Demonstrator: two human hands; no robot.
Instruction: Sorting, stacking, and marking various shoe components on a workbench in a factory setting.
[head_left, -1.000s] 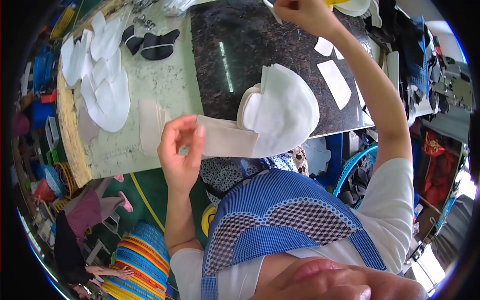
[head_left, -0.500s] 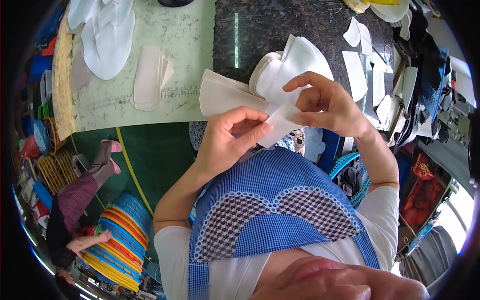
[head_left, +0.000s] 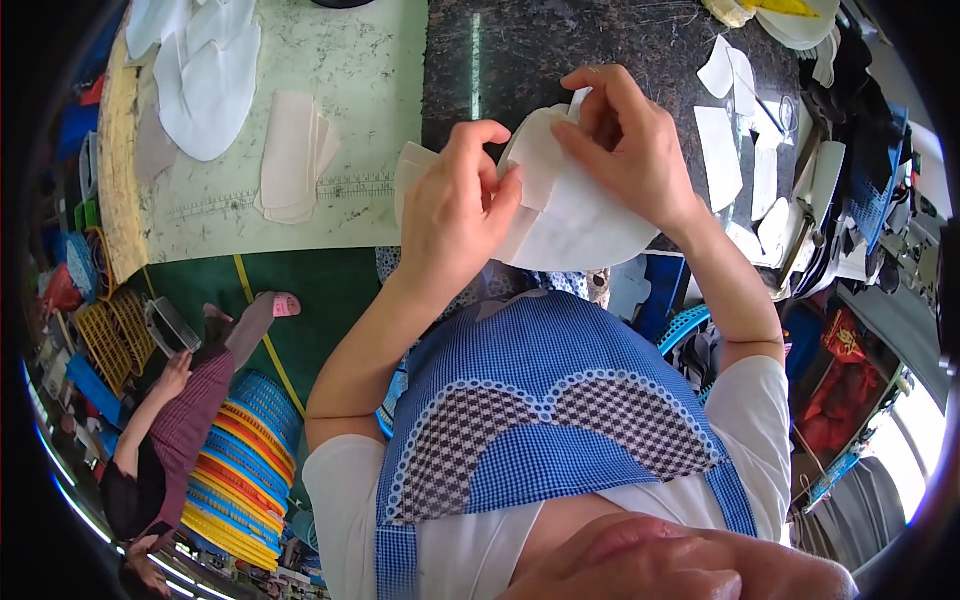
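Both my hands are at the dark speckled table's near edge, over a stack of white and cream cut pieces. A small pale strip point(head_left: 538, 168) lies on a larger curved white piece point(head_left: 605, 222). Its left side is pinched between thumb and forefinger of my left hand point(head_left: 455, 205). My right hand point(head_left: 635, 150) is curled at the top of the curved piece, its thumb on the strip's upper corner; a bit of white shows between thumb and forefinger. Long cream pieces point(head_left: 413, 160) are partly hidden behind my left hand.
On the pale-green cutting surface point(head_left: 350, 90) at left lie cream strips point(head_left: 290, 160) and large white pieces point(head_left: 205, 90). More white pieces point(head_left: 718, 155) and scissors point(head_left: 787, 115) are at right. Beyond the table's left side, a person point(head_left: 190, 430) is by stacked coloured baskets point(head_left: 245, 470).
Both hands moved away from me, up over the stack, bringing the small strip onto the curved white piece, which now sits nearer the table edge. The other person's arm has left the baskets.
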